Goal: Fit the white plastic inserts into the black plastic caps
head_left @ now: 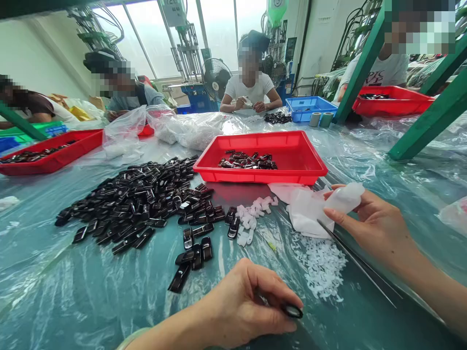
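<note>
My left hand [255,304] is closed around a small glossy black clip-like piece [292,311], low in the middle; only its rounded end shows. My right hand [375,223] pinches a thin, crumpled white sheet [310,211], perhaps cloth or a soft bag. A pair of metal tweezers [359,262] runs beneath this hand; I cannot tell whether it is held or lies there. Tiny translucent bits [324,267] lie in a heap between my hands. Larger white pieces [250,221] lie beyond, near a thin needle-like item with a yellow-green end [272,246].
A big pile of black pieces [138,199] spreads on the plastic-covered table [109,282] to the left. A red tray [260,176] with more pieces stands ahead. Co-workers sit across the table, one person [251,85] straight ahead. Green posts [430,114] rise at the right.
</note>
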A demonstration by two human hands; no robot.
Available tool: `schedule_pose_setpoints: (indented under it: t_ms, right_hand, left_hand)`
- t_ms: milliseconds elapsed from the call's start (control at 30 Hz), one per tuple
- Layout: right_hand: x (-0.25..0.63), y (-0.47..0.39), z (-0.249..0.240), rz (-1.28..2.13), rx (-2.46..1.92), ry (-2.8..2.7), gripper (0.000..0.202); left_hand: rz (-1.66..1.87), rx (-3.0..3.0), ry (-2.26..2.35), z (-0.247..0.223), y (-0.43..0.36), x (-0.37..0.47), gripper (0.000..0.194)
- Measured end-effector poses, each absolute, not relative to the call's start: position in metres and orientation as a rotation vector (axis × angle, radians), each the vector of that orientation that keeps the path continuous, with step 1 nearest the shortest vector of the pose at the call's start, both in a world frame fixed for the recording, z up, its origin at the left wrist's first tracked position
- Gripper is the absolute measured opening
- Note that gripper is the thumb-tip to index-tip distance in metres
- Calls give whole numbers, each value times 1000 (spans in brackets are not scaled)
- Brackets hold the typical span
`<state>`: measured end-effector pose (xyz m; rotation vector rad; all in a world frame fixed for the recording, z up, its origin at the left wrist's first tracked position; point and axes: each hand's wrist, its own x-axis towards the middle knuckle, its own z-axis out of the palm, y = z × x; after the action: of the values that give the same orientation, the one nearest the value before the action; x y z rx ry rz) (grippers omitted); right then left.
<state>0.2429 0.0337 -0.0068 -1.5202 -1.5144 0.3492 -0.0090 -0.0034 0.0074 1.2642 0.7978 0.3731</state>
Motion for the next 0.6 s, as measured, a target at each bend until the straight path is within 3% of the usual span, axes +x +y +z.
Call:
schedule_pose_setpoints:
  t_ms: [400, 600]
  right_hand:
    - [277, 69, -28, 526, -1970, -1202, 27]
    - [270, 66, -17, 536, -2069, -1175, 27]
  left_hand:
    - [346, 976, 878, 5, -4, -7, 17]
    - [365, 918, 854, 5, -2, -7, 24]
